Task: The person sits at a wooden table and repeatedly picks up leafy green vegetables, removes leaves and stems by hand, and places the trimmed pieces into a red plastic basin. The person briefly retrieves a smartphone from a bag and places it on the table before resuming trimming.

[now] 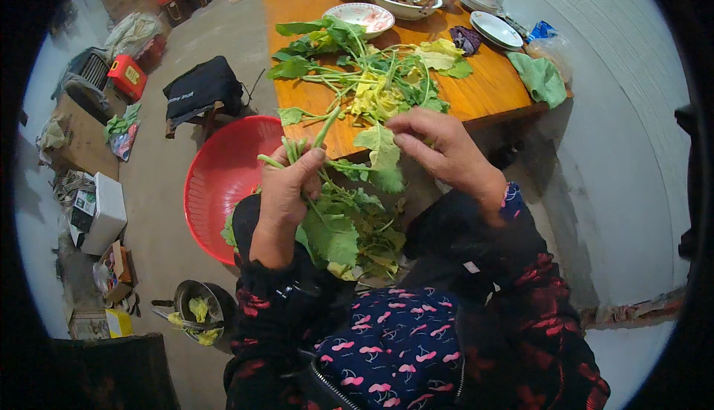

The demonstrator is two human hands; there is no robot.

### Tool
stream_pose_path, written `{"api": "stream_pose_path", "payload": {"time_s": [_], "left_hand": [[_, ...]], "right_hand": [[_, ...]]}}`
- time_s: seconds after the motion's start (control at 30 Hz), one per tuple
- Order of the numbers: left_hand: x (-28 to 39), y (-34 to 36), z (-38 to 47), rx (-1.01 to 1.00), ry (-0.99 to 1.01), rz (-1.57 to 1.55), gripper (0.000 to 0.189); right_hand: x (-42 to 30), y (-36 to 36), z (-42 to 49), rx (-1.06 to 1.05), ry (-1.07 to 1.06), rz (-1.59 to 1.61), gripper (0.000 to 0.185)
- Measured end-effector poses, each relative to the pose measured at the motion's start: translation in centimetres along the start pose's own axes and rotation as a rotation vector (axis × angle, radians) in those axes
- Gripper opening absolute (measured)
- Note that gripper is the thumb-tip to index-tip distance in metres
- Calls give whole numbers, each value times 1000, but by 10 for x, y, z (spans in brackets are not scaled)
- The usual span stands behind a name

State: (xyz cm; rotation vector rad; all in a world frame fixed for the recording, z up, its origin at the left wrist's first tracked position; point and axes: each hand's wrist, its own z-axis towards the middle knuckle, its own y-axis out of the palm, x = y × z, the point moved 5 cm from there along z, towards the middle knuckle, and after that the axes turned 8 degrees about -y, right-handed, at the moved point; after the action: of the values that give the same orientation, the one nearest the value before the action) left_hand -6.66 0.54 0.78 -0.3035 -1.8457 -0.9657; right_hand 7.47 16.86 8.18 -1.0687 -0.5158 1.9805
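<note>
My left hand (290,184) grips a bunch of leafy green stems (293,147), their cut-looking ends sticking up past the thumb. Broad green leaves (332,237) from that bunch hang down over my lap. To the right, my right hand (440,150) has its thumb and fingertips at the edge of a pale yellowish-green leaf (379,145). Whether the fingers pinch that leaf is unclear. Just beyond both hands, a heap of greens (374,81) with green and yellowed leaves lies on the wooden table (491,94).
A red plastic basket (215,187) stands on the floor at left, behind my knee. A metal pot (203,304) with yellow leaves is nearer. Bowls (404,2), plates (496,29) and a green cloth (538,78) are on the table. A stool (203,89) stands beyond the basket.
</note>
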Motion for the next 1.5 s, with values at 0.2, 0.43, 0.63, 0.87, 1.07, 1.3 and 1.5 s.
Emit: {"api": "stream_pose_path", "payload": {"time_s": [0.2,0.43,0.63,0.87,1.07,1.3,1.5], "left_hand": [[-9,19,-6,-93,-45,271,21],[-21,26,-4,-214,-189,404,17],[-35,37,5,-322,-121,592,15],[-54,35,3,-294,-65,426,18],[-45,16,10,-210,-91,109,20],[-53,33,8,-194,-69,69,17],[-48,35,12,-169,9,-18,18]], "right_hand": [[-20,15,18,-5,-274,-112,20],[-2,30,1,-253,-234,-340,9],[4,41,-11,-251,-246,-338,11],[30,19,-26,405,328,102,15],[44,23,-48,-203,444,306,18],[14,68,-44,-67,427,688,49],[7,98,-43,-216,427,569,55]]}}
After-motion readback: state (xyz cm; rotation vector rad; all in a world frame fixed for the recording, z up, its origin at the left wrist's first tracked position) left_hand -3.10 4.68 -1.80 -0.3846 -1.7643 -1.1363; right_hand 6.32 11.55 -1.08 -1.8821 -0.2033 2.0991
